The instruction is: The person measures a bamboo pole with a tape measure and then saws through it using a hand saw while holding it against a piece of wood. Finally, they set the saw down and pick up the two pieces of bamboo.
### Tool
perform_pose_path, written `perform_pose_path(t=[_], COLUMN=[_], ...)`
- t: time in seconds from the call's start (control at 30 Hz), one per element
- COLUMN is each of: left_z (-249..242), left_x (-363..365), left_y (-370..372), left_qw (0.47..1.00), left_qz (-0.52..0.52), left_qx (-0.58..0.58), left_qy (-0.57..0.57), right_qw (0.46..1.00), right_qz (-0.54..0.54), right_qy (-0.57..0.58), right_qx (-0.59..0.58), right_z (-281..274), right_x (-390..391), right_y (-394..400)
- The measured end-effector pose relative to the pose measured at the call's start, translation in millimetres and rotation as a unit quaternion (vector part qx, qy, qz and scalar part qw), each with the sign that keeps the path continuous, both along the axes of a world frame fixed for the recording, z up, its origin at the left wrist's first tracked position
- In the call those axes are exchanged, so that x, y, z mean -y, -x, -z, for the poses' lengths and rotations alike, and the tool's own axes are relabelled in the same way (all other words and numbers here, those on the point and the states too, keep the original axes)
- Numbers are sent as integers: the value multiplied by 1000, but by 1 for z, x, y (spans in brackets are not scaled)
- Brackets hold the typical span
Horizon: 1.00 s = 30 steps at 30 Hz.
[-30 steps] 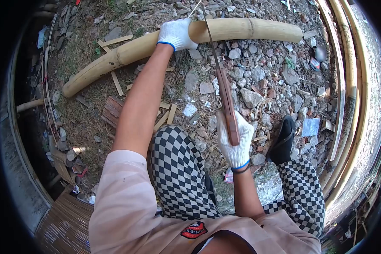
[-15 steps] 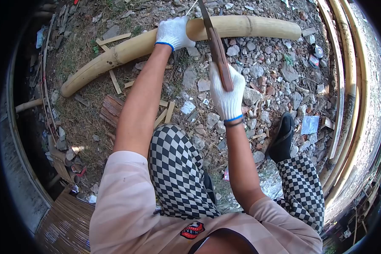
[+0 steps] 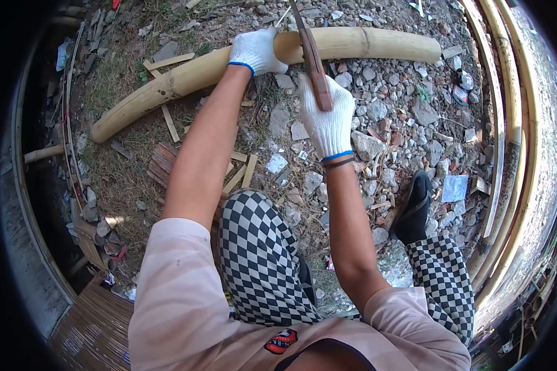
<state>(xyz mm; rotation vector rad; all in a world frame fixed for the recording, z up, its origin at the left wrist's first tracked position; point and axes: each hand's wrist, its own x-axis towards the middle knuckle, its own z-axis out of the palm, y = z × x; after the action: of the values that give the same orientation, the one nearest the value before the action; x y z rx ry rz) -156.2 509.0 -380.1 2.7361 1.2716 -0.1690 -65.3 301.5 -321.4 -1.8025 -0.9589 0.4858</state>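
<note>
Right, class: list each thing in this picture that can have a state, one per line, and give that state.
Bamboo pole: lying on stony ground, uncut through.
Saw: blade across the pole, tilted.
Left hand: gloved, pressed on the pole.
Right hand: gloved, closed round the saw handle.
Bamboo offcuts: loose, scattered.
Shoe: worn, planted on stones.

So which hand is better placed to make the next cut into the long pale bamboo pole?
Right hand: it grips the brown-handled saw on the long pale bamboo pole. The left hand pins the pole.
</note>
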Motion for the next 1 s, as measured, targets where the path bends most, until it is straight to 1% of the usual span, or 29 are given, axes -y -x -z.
perform_pose_path(t=[0.03,0.07,0.1,0.13,0.2,0.23,0.27,0.3,0.33,0.37,0.43,0.47,0.57,0.63,0.67,0.7,0.73,0.77,0.8,0.83,0.87,0.9,0.93,0.97,1.0], left_z=[3,-3,-11,-5,2,2,6,2,-2,-3,-1,-2,-4,3,8,6,2,5,-2,-6,-1,1,-5,-4,-4], left_x=[16,16,8,6,13,11,9,8,4,3,7,7,15,8,-1,-3,-6,7,8,-2,1,3,7,12,10], left_y=[4,4,0,1,2,2,3,2,3,2,3,3,6,4,3,4,4,7,5,4,4,4,2,4,4], left_qw=[1000,1000,1000,1000,1000,1000,999,1000,1000,1000,1000,1000,1000,1000,1000,1000,999,999,999,999,999,999,1000,1000,1000], left_qz=[3,3,0,2,-1,0,-1,5,11,18,10,13,19,10,-3,4,10,22,14,19,21,26,14,9,3], left_qx=[-6,-6,3,12,19,22,29,27,23,18,10,7,0,16,5,19,35,42,29,34,39,43,18,14,15], left_qy=[21,28,24,7,1,-8,-12,-8,-6,1,7,10,0,-12,18,0,-19,-19,3,-5,0,3,7,9,7], right_qw=[994,999,998,988,998,997,998,1000,1000,999,998,997,996,999,999,997,999,997,989,994,969,895,972,999,998], right_qz=[19,8,9,64,16,3,-10,-20,-17,-14,2,-6,-2,-24,-39,-52,-37,-17,-31,-26,18,89,48,4,-14], right_qy=[55,53,66,-8,64,74,6,-14,-7,6,65,73,73,46,-9,-40,-31,-3,134,98,23,-70,-19,32,53], right_qx=[-90,-5,-13,-140,-14,-24,-67,1,-21,-43,-16,-20,-45,-4,37,33,-18,-78,-54,-34,-245,-432,-227,-13,-40], right_z=[-23,-30,-35,-18,-26,-25,11,8,0,-10,-29,-33,-38,-7,25,15,8,-4,-43,-42,-35,-29,-34,-34,-19], right_x=[42,81,114,123,114,72,27,-10,-12,0,82,125,125,36,-8,-22,-14,26,62,104,115,125,112,96,51], right_y=[10,20,32,40,31,17,6,-3,-5,-5,20,34,30,3,-9,-13,-12,-3,7,20,23,26,21,17,7])
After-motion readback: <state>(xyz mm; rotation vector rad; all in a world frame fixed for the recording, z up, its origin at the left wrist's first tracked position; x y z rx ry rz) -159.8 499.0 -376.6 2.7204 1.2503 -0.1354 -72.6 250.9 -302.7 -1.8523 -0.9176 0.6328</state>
